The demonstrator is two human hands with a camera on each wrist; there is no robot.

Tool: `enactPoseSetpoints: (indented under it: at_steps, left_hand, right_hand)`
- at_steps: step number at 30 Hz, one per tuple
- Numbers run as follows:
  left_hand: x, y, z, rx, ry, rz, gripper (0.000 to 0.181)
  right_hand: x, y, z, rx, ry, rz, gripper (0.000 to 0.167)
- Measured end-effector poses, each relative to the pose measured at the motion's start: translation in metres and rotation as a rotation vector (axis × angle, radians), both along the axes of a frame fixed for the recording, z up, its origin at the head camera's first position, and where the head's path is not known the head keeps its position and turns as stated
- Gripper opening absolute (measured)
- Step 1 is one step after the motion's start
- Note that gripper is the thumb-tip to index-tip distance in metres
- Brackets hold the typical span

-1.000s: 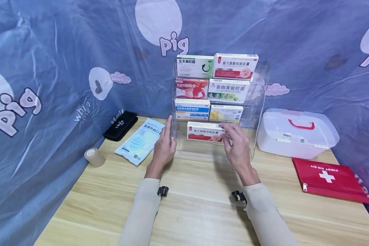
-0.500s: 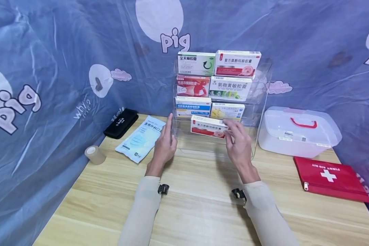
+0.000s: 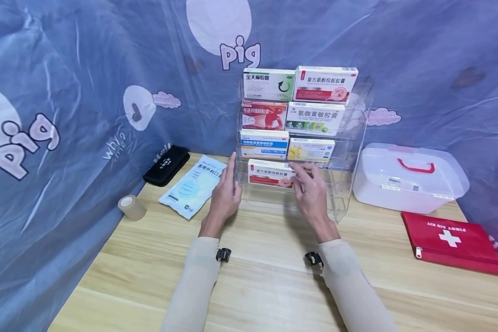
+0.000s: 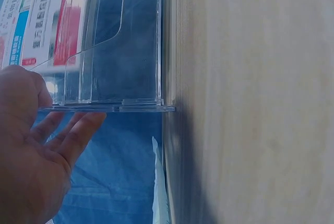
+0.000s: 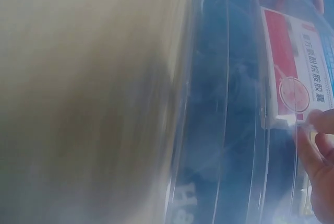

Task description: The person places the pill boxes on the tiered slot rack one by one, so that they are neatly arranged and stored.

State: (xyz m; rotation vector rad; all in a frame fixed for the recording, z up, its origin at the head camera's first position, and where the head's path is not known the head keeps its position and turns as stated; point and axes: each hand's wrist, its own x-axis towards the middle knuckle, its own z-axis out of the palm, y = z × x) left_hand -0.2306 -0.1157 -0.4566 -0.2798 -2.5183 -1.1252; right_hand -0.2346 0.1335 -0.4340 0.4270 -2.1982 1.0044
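Observation:
In the head view, a clear acrylic display rack [image 3: 344, 184] stands on the table, its upper tiers filled with medicine boxes. My right hand [image 3: 311, 191] pinches the right end of a white and red medicine box [image 3: 269, 174] at the lowest tier. The right wrist view shows this box [image 5: 292, 67] behind clear plastic, with thumb and fingers at its end. My left hand [image 3: 226, 193] holds the rack's left side. In the left wrist view, the side panel [image 4: 141, 108] lies between the left thumb and the fingers [image 4: 78, 135], which are fairly straight.
Left of the rack lie a blue mask packet [image 3: 192, 186], a black case [image 3: 166, 165] and a tan tape roll [image 3: 132, 208]. To its right stand a translucent lidded box [image 3: 406, 184] with a red handle and a red first aid pouch [image 3: 456, 242]. A blue printed cloth hangs behind.
The right hand lifted the medicine box slightly and tilted it, then shifted it left and lower along the bottom tier. The left hand stays at the rack's side. The head view shifts slightly.

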Motion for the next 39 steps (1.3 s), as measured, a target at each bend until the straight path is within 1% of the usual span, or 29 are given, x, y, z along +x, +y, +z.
enactPoseSetpoints:
  at_steps: [6,12,15,18,25,34,36,39]
  left_hand:
    - [0.003,0.002,-0.001,0.007,-0.018,-0.003,0.096]
    - [0.005,0.004,0.001,0.004,-0.024,-0.004,0.095]
    - [0.005,0.005,0.002,-0.003,-0.01,0.003,0.094]
    - [0.005,0.004,0.003,-0.002,0.0,0.003,0.093]
    - [0.007,0.001,0.003,-0.011,-0.013,0.003,0.092]
    - [0.008,-0.005,0.011,-0.012,-0.067,-0.002,0.092]
    - [0.009,-0.007,0.014,-0.02,-0.088,-0.003,0.092]
    - [0.011,-0.01,0.02,-0.031,-0.116,-0.01,0.089]
  right_hand:
    - [0.002,-0.015,0.001,-0.009,-0.059,0.009,0.042]
    - [0.003,-0.022,0.001,-0.035,-0.085,-0.033,0.038]
    - [0.002,-0.022,0.002,-0.033,-0.11,-0.045,0.034]
    - [0.002,-0.019,0.004,-0.041,-0.144,-0.038,0.033]
    - [0.008,-0.011,0.01,-0.041,-0.209,-0.038,0.032]
    - [0.014,0.006,0.029,-0.049,-0.201,-0.039,0.023]
    - [0.017,0.011,0.034,-0.061,-0.184,-0.042,0.021]
    - [0.02,0.021,0.043,-0.091,-0.133,-0.051,0.018]
